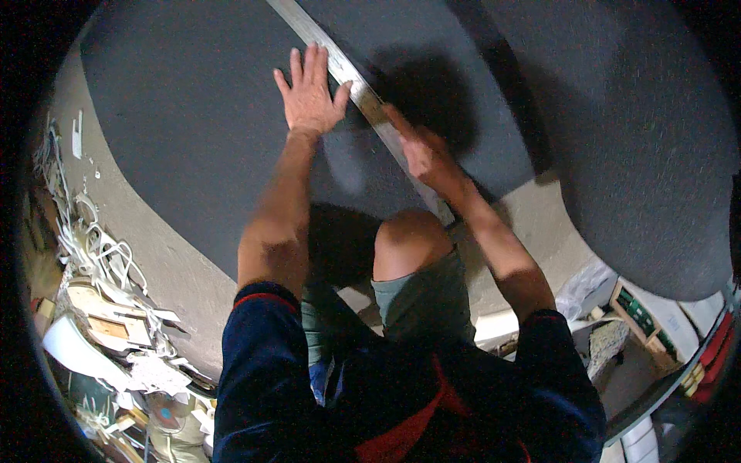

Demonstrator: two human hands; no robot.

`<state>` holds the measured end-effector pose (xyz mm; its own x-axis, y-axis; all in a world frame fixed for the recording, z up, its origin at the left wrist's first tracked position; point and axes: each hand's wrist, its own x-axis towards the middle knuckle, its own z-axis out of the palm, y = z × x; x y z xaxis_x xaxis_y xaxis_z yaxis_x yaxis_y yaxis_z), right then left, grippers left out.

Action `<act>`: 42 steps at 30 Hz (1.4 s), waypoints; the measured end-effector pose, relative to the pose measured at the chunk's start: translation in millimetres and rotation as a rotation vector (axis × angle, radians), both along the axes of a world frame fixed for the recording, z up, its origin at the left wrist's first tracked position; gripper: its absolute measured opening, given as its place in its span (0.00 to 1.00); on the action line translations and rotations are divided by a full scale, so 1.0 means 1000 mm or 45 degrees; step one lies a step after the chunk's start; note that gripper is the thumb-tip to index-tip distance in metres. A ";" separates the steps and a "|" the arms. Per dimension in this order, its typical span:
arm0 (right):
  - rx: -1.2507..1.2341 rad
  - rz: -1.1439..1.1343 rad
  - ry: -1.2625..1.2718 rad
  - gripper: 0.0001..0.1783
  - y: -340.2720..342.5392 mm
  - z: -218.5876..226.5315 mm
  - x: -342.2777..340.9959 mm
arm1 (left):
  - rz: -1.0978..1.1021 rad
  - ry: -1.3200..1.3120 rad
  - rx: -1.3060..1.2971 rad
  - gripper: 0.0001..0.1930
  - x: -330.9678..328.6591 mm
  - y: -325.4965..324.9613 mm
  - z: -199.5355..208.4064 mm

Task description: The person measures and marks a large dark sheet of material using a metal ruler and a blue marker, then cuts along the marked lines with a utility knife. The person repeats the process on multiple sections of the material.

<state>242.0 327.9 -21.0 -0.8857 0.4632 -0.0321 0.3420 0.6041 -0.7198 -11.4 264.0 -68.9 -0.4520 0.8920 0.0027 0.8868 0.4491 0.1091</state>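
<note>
The left hand (311, 99) presses flat, fingers spread, its thumb and fingertips at a metal bar (373, 108) lying slantwise on a dark sheet (185, 100). The right hand (426, 160) points along the bar's right edge; its grip is unclear. A bare knee (413, 239) is near the bar's lower end. White cables (116, 258) clutter the floor (143, 201) at left.

White cords (120, 255) lie in a tangle at 9 o'clock. Near 4 o'clock sit some crinkly clear plastic (585, 292) and a wooden box (662, 355).
</note>
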 end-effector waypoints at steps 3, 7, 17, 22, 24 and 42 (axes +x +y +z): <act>-0.225 -0.117 -0.377 0.35 -0.030 -0.007 0.067 | -0.017 0.012 0.096 0.42 0.004 0.002 -0.008; -0.319 -0.167 -0.413 0.33 -0.057 0.021 0.122 | -0.011 0.017 0.085 0.42 -0.003 -0.001 -0.016; -0.154 -0.213 -0.527 0.45 -0.080 0.001 0.143 | -0.080 -0.343 -0.078 0.71 0.160 -0.067 0.013; -0.169 -0.191 -0.512 0.43 -0.071 -0.016 0.163 | 0.015 -0.495 -0.248 0.73 0.244 -0.074 0.043; -0.273 -0.088 -0.713 0.40 -0.073 0.015 0.158 | 0.032 -0.441 -0.268 0.74 0.235 -0.086 0.039; -0.394 -0.302 -0.773 0.35 -0.166 0.014 0.437 | 0.028 -0.433 -0.309 0.78 0.235 -0.087 0.035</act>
<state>679.4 161.5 -6.5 -0.5466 0.5308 -0.6476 0.8328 0.2634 -0.4870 223.5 176.9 -33.7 -0.4100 0.8384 -0.3592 0.8084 0.5164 0.2826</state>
